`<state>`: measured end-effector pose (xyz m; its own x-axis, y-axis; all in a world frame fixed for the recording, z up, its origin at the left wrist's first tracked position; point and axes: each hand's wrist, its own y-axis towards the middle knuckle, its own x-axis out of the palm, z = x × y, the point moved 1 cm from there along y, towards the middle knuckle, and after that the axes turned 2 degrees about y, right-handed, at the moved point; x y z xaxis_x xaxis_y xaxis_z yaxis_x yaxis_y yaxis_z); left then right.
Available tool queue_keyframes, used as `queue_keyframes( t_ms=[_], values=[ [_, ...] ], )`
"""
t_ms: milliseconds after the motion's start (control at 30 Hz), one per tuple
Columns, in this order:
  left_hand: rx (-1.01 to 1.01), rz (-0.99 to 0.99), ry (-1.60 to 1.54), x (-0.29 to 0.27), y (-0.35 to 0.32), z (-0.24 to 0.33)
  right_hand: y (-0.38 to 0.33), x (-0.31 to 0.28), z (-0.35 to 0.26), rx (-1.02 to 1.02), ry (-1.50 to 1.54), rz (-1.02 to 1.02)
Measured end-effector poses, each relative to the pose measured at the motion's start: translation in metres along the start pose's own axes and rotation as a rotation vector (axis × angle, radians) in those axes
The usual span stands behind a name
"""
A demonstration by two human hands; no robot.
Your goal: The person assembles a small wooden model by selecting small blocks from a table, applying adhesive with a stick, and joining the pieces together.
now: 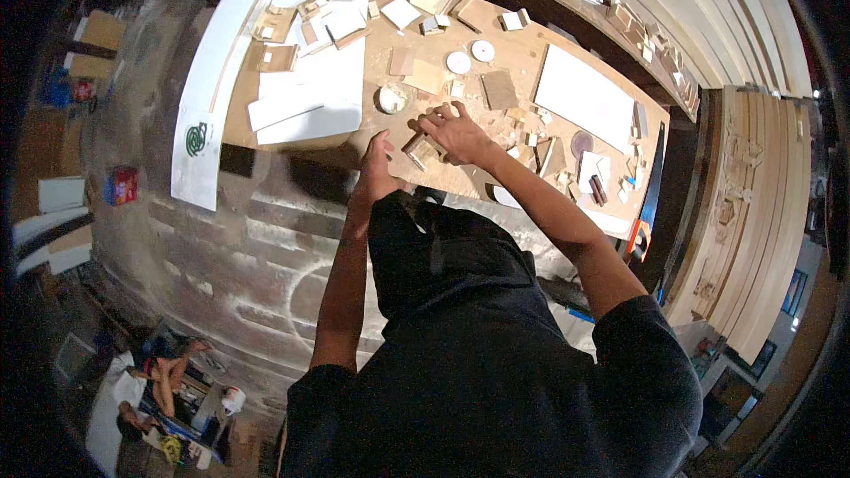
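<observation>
1. Left hand (379,175): at the near edge of the table (379,49); grip empty, thumb and fingers apart, just beside the small wooden piece.
2. Right hand (456,135): over the table, palm down; fingers bent over the small wooden piece and touching it; whether this grip is clamped on it cannot be told.
3. Small wooden piece (413,145): brown, between the two hands, near the table's front edge; partly covered by the right hand.
4. Round pot (383,106): whitish contents; beyond the left hand.
5. White discs, two (459,63) (482,51): side by side, beyond the right hand.
6. Brown square board (498,90): flat, beyond the right hand.
7. White panel (584,97): flat, right part of the table.
8. Wood offcuts (551,156): scattered, right of the right hand.
9. Orange-handled tool (638,239): at the table's right end.
</observation>
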<state>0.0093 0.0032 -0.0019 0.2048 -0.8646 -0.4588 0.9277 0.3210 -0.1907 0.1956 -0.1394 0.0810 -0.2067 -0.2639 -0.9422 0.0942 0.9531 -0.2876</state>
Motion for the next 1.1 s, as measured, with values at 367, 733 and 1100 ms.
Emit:
queue_keyframes(
  t_ms=[367,733,1100],
  values=[
    [0.026,0.192,0.004,0.008,-0.014,0.000,0.010,0.009,-0.012,-0.154,-0.098,0.033],
    [-0.025,0.166,-0.063,0.010,-0.007,-0.011,0.017,0.015,-0.003,-0.255,-0.075,0.016],
    [-0.029,0.169,-0.133,0.008,-0.007,-0.013,0.011,0.004,-0.003,-0.180,-0.051,-0.017]
  ],
)
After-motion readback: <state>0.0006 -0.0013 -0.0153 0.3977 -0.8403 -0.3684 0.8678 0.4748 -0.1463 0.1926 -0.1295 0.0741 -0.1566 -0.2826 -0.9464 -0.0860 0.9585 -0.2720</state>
